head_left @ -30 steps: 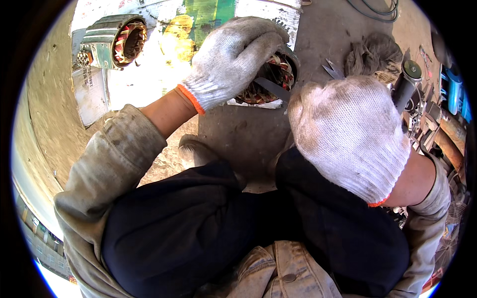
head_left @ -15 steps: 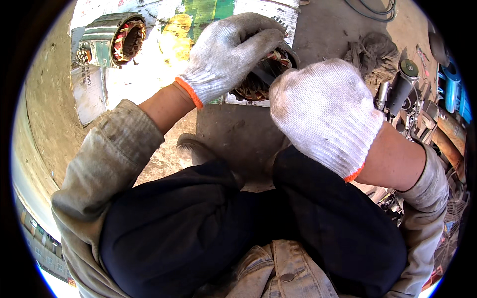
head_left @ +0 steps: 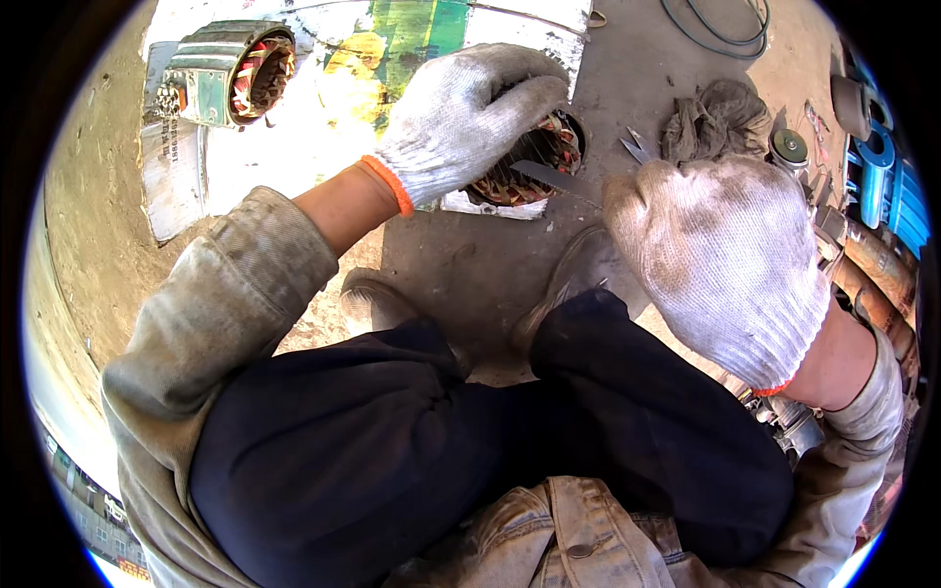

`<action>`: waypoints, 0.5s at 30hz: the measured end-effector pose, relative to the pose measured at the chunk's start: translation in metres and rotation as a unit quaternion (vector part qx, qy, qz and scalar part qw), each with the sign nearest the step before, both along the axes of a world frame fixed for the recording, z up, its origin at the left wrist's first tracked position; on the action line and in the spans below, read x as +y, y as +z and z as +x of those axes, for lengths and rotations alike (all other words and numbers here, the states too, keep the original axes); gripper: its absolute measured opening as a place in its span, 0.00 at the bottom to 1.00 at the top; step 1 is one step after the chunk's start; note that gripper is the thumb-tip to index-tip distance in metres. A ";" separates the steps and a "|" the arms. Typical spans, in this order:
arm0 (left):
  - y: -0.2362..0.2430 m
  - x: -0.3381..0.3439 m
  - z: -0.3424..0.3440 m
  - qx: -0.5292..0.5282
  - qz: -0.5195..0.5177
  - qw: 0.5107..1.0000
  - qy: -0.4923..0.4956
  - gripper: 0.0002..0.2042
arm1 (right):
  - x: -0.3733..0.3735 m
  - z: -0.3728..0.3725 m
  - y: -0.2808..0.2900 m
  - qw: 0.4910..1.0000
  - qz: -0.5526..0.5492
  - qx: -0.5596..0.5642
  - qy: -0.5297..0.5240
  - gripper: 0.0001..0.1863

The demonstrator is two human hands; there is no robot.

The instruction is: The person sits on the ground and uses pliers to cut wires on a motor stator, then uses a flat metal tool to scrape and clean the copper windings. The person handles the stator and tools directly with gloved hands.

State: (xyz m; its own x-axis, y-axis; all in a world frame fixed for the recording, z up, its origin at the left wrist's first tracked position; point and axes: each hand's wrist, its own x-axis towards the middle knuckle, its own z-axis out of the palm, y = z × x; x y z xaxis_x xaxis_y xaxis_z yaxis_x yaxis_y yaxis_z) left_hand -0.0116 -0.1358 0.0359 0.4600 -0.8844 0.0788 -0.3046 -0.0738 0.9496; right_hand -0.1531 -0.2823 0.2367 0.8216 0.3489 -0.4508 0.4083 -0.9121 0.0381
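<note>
A motor stator [head_left: 510,181] with copper windings inside its round housing lies on the flattened cardboard in front of me. My left hand [head_left: 475,118], in a white knit glove, is curled over its upper left rim, partly hiding it. My right hand [head_left: 720,260], gloved too, is closed on a thin, flat dark blade [head_left: 554,179] whose free end reaches toward the stator's opening. Two pointed metal tips [head_left: 637,147], like those of scissors, show beside the right glove; whether they are held or lie on the ground I cannot tell.
A second stator [head_left: 235,73] in a green housing stands at the far left on the cardboard [head_left: 265,167]. To the right lie a dark rag [head_left: 720,122], a tool with a round disc [head_left: 789,147], blue parts [head_left: 887,181] and rusty pipes [head_left: 882,260]. A cable [head_left: 730,39] curls behind.
My right hand has pulled back to the right from the stator, bringing the blade and the pointed tips into sight. The left hand keeps its place on the rim.
</note>
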 end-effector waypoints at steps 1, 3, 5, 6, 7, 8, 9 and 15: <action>-0.003 0.005 -0.001 -0.008 0.005 1.000 0.005 0.19 | 0.000 -0.001 -0.008 1.000 0.014 -0.021 0.004 0.17; -0.009 0.014 -0.003 -0.035 0.010 0.999 0.013 0.17 | 0.002 0.000 -0.019 1.000 0.003 -0.016 0.013 0.20; -0.009 0.006 -0.005 -0.049 -0.014 0.999 0.008 0.17 | -0.004 -0.009 -0.020 0.997 0.018 -0.050 0.049 0.20; -0.009 0.003 -0.006 -0.057 -0.025 0.998 0.005 0.16 | -0.005 -0.011 -0.019 0.997 0.023 -0.055 0.053 0.20; -0.009 0.001 -0.008 -0.053 -0.032 0.998 0.008 0.16 | -0.005 -0.013 -0.020 0.996 0.029 -0.060 0.057 0.20; -0.008 0.001 -0.008 -0.064 -0.029 0.997 0.005 0.16 | -0.004 -0.012 -0.019 0.997 0.035 -0.053 0.048 0.20; -0.006 0.001 -0.007 -0.076 -0.026 0.997 0.003 0.16 | -0.003 -0.011 -0.019 0.997 0.042 -0.046 0.039 0.20; -0.003 0.002 -0.006 -0.072 -0.013 0.997 0.002 0.17 | -0.005 -0.006 -0.030 0.996 0.083 -0.033 0.026 0.24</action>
State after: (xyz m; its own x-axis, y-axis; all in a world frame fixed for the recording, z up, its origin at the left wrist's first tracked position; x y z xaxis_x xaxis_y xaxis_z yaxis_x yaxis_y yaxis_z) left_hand -0.0174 -0.1340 0.0330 0.4460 -0.8791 0.1681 -0.4381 -0.0506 0.8975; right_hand -0.1593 -0.2874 0.2072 0.8269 0.4564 -0.3286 0.4562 -0.8860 -0.0824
